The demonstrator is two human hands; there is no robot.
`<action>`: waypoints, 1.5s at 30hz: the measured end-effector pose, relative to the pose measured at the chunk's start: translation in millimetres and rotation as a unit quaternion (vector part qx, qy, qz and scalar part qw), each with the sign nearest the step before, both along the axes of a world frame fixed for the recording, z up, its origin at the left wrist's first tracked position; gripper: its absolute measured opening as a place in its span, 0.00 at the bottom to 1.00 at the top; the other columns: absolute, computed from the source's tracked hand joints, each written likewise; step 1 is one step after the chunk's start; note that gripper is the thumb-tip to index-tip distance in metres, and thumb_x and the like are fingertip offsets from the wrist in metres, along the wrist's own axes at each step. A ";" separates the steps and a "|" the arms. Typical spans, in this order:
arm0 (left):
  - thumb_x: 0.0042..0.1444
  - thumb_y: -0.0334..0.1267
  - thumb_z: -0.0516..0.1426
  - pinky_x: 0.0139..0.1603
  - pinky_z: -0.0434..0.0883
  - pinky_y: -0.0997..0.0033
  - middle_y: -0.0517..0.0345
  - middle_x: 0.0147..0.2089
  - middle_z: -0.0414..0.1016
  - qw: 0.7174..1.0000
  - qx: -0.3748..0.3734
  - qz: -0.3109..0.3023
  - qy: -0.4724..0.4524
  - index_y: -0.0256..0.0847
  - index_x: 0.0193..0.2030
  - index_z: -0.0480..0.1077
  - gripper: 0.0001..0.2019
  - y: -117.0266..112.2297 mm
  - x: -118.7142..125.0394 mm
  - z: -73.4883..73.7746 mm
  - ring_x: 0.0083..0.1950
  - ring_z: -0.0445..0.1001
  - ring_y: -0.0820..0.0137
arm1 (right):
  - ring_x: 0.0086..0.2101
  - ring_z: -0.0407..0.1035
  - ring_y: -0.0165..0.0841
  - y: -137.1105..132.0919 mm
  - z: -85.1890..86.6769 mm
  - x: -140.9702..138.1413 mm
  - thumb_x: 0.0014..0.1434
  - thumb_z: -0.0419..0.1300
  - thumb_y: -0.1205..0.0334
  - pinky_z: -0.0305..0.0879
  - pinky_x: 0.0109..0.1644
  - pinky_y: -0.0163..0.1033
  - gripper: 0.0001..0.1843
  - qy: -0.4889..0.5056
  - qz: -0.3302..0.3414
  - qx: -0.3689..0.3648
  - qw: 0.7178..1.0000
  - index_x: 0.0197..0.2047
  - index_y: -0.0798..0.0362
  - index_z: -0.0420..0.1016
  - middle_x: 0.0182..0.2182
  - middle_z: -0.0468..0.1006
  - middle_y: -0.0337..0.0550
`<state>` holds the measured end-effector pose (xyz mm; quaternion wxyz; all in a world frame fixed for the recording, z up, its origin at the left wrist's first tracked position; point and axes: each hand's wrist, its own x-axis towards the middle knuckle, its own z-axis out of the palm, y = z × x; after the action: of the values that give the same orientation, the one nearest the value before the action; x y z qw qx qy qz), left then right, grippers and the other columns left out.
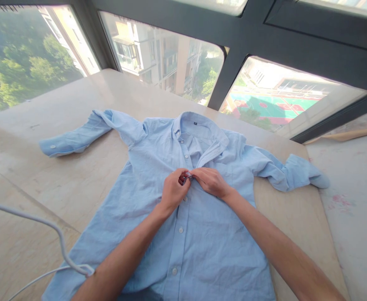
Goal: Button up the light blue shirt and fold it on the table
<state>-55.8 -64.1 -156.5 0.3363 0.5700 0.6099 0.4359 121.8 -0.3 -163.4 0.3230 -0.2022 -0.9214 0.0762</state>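
A light blue button-up shirt [221, 225] lies face up with its sleeves spread to both sides. Its collar and upper front hang open, while white buttons show down the front strip below the hands. My left hand [174, 188] pinches the edge of the front strip at chest height. Close against it, my right hand [211, 180] grips the other side of the same spot, fingers pressed together on the fabric. Between the fingertips the cloth is lifted and folded; any button there is hidden.
The shirt rests on a pale stone-like surface [17, 159] beside large windows with a dark frame [233, 71]. White cables [56, 228] cross the lower left, near my left forearm. A flower-patterned white cloth [355, 200] lies along the right.
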 end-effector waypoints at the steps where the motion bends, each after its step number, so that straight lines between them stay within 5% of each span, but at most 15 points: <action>1: 0.54 0.30 0.58 0.39 0.72 0.74 0.59 0.37 0.80 1.000 -0.002 0.000 -0.002 0.42 0.45 0.73 0.12 0.3 0.1 0.0 0.35 0.76 0.72 | 0.42 0.78 0.37 0.0 0.2 0.0 0.65 0.53 0.75 0.76 0.44 0.41 0.18 0.000 0.000 -0.003 1.000 0.56 0.53 0.71 0.43 0.82 0.49; 13: 0.53 0.29 0.58 0.39 0.72 0.74 0.59 0.38 0.80 1.000 -0.003 0.021 0.003 0.41 0.43 0.73 0.11 0.6 2.2 1.2 0.35 0.76 0.73 | 0.46 0.75 0.40 -9.2 6.5 0.0 0.67 0.56 0.67 0.75 0.46 0.43 0.15 0.005 -0.088 -0.012 0.996 0.56 0.50 0.69 0.46 0.77 0.52; 17: 0.53 0.28 0.57 0.39 0.72 0.75 0.59 0.37 0.80 1.000 -0.003 0.021 -0.004 0.41 0.43 0.72 0.11 0.3 1.8 1.2 0.35 0.76 0.73 | 0.41 0.74 0.37 -24.0 14.6 -1.9 0.67 0.55 0.67 0.75 0.39 0.41 0.11 0.076 -0.151 -0.059 0.984 0.50 0.50 0.72 0.49 0.74 0.53; 20: 0.53 0.28 0.57 0.39 0.72 0.75 0.58 0.37 0.80 1.000 -0.002 0.019 -0.015 0.41 0.42 0.72 0.10 0.0 1.6 1.7 0.35 0.76 0.73 | 0.33 0.73 0.34 -36.4 21.8 -6.5 0.65 0.57 0.63 0.72 0.31 0.38 0.06 0.153 -0.222 -0.137 0.953 0.40 0.51 0.76 0.41 0.77 0.50; 22: 0.53 0.28 0.58 0.38 0.72 0.75 0.58 0.37 0.80 1.000 0.000 0.020 -0.024 0.40 0.42 0.72 0.10 0.0 1.4 2.0 0.35 0.77 0.73 | 0.26 0.72 0.32 -43.2 25.0 -10.9 0.61 0.61 0.61 0.70 0.26 0.36 0.05 0.184 -0.246 -0.253 0.917 0.36 0.52 0.77 0.32 0.79 0.45; 26: 0.52 0.29 0.58 0.38 0.72 0.75 0.59 0.36 0.80 0.999 0.010 0.024 -0.034 0.40 0.41 0.73 0.09 0.4 0.8 1.0 0.34 0.77 0.73 | 0.15 0.65 0.26 -52.3 28.4 -22.6 0.55 0.64 0.58 0.61 0.17 0.30 0.11 0.185 -0.243 -0.548 0.779 0.38 0.56 0.79 0.20 0.78 0.39; 28: 0.52 0.29 0.58 0.38 0.72 0.75 0.60 0.35 0.80 0.999 0.017 0.028 -0.037 0.40 0.40 0.73 0.08 0.7 0.6 -0.4 0.33 0.77 0.73 | 0.16 0.66 0.25 -54.6 30.1 -28.9 0.52 0.65 0.58 0.60 0.16 0.28 0.12 0.207 -0.255 -0.616 0.716 0.38 0.57 0.80 0.24 0.80 0.41; 31: 0.52 0.28 0.58 0.37 0.72 0.74 0.60 0.34 0.80 0.998 0.022 0.028 -0.042 0.40 0.39 0.73 0.08 0.9 0.5 -2.1 0.33 0.76 0.73 | 0.18 0.68 0.24 -55.3 33.1 -36.1 0.50 0.67 0.59 0.59 0.16 0.26 0.11 0.251 -0.274 -0.646 0.666 0.35 0.58 0.80 0.28 0.82 0.44; 35: 0.52 0.28 0.59 0.36 0.71 0.74 0.60 0.34 0.80 0.998 0.020 0.026 -0.048 0.40 0.38 0.73 0.07 0.6 0.5 -1.4 0.32 0.76 0.73 | 0.20 0.69 0.25 -54.0 35.1 -39.9 0.48 0.68 0.59 0.60 0.16 0.26 0.10 0.268 -0.287 -0.653 0.648 0.32 0.58 0.80 0.27 0.81 0.45; 45: 0.52 0.30 0.58 0.32 0.68 0.76 0.64 0.28 0.75 0.998 0.011 0.024 -0.062 0.41 0.34 0.71 0.03 -0.6 -1.0 3.9 0.28 0.72 0.75 | 0.16 0.66 0.25 -56.4 34.5 -46.9 0.44 0.69 0.60 0.54 0.14 0.26 0.13 0.272 -0.314 -0.631 0.655 0.33 0.58 0.78 0.18 0.77 0.40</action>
<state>-56.8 -64.8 -152.6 0.3566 0.5304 0.5969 0.4850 74.8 -56.7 -129.0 0.3587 -0.6045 -0.4045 0.5850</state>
